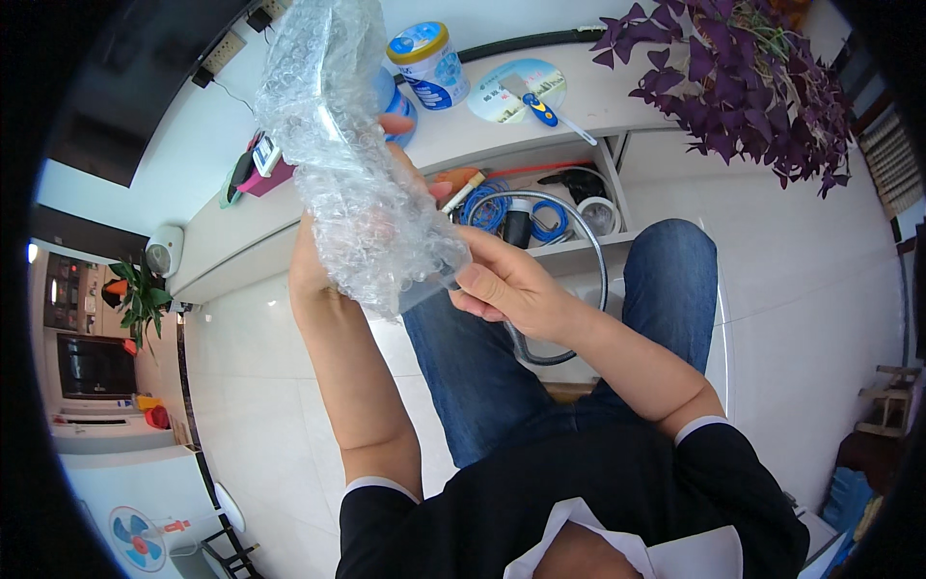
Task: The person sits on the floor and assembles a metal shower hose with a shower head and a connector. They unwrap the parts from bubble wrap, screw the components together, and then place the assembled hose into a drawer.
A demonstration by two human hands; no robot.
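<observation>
A long, crumpled piece of clear bubble wrap point(362, 207) hangs in front of me, slanting from the upper left down to my lap. My left hand point(397, 125) is mostly hidden behind it, with a few fingers showing past its right edge, closed on the wrap. At the lower end, my right hand point(506, 287) pinches the wrap's edge between thumb and fingers. A grey flexible metal hose point(604, 280) loops from behind the wrap, around my right hand and wrist. Whether either hand also touches the hose is hidden.
Ahead, an open drawer point(617, 188) holds coiled blue cables point(550, 222), a black-and-white container point(518, 224) and other items. On the cabinet top stand a tin point(429, 68), a round disc with a blue-yellow-handled scraper point(540, 109), and a purple-leaved plant point(738, 82). My knees flank the drawer.
</observation>
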